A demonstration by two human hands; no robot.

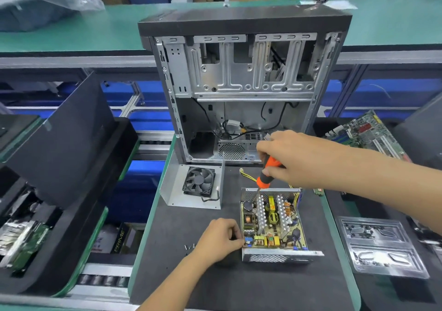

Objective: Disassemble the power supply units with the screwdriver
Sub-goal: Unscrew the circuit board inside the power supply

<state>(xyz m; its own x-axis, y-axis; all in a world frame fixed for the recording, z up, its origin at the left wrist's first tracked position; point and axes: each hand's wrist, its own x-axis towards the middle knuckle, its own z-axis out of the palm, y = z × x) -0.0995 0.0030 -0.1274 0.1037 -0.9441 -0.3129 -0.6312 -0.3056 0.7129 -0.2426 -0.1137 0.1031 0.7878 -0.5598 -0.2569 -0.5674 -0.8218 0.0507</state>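
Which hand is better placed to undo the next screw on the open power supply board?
Probably the right hand. It already grips the orange screwdriver, whose tip points down into the far left corner of the power supply unit. The left hand steadies the unit's near left corner.

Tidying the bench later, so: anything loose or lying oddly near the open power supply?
Yes. A few loose screws lie scattered on the black mat, just behind the left hand, with no tray under them. The removed cover with its fan lies open beside the power supply.
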